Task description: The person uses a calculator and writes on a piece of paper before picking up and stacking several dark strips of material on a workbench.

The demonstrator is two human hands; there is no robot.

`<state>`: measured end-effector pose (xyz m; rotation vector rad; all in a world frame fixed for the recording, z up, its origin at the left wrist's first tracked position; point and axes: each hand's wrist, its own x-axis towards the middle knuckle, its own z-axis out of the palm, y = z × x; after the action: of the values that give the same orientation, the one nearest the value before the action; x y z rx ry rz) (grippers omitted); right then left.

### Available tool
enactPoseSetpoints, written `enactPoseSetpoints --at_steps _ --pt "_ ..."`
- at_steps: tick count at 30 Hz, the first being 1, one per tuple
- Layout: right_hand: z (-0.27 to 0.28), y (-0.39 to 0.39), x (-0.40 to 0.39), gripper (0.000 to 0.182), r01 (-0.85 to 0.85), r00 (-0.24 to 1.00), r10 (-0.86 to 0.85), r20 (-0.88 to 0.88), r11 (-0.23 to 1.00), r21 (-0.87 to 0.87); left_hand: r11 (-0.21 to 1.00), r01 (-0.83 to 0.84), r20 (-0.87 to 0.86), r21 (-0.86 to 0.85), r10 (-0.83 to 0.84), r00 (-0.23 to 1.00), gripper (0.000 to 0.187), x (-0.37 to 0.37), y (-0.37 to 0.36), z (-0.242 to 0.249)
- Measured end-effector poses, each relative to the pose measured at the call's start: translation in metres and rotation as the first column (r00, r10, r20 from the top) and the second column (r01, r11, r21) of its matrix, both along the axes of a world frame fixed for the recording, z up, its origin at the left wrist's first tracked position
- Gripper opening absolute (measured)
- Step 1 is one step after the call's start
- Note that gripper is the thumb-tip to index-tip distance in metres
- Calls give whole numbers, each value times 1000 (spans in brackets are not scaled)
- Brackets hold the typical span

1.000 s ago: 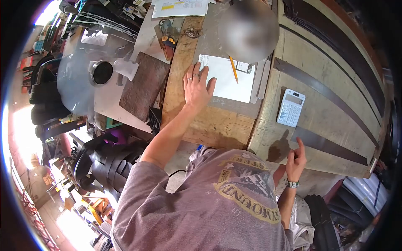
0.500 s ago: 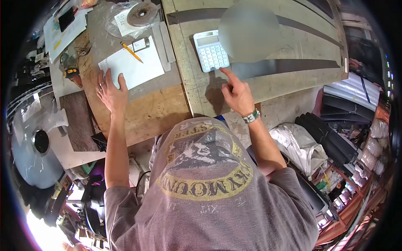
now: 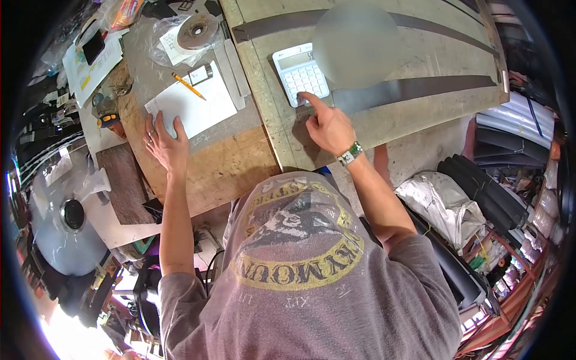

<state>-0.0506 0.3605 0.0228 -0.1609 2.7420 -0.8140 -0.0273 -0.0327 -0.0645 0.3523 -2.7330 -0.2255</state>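
Observation:
A white calculator (image 3: 305,79) lies on the worn bench top, digits showing on its display. My right hand (image 3: 332,128) has its index finger stretched onto a key in the calculator's bottom row; the other fingers are curled in and hold nothing. On the left, my left hand (image 3: 167,146) lies with fingers spread, its tips on the lower left edge of a sheet of white paper (image 3: 207,111). A yellow-orange pencil (image 3: 189,86) rests across the sheet. Beside the pencil, at the sheet's top edge, is a small dark-and-white item (image 3: 200,74) that I cannot identify.
Dark strips (image 3: 414,90) lie across the right bench. A round disc (image 3: 197,31) in clear plastic and flat metal bars (image 3: 234,63) lie beyond the paper. A phone (image 3: 93,48) rests on papers far left. Rolls of dark material (image 3: 480,189) stand at right. A grey blurred circle hides part of the bench.
My right index finger has moved left along the calculator's bottom row, and digits now show on the display. My left hand stays at the paper. The whole view has shifted slightly.

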Motion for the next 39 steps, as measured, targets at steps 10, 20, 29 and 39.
enactPoseSetpoints --at_steps 10,20,29,39 --pt "1 -4 -14 57 9 1000 -8 -18 999 44 1000 -12 8 -3 12 1000 50 1 1 0" --pt "-2 27 0 57 139 988 -144 48 986 93 1000 -4 -10 4 4 1000 49 0 1 -1" --pt "2 37 13 56 177 984 -179 -3 974 -142 999 18 -30 -44 -19 999 49 0 -3 -10" --pt "0 39 42 54 145 988 -154 -16 957 -251 997 -17 -22 77 19 1000 53 2 1 6"
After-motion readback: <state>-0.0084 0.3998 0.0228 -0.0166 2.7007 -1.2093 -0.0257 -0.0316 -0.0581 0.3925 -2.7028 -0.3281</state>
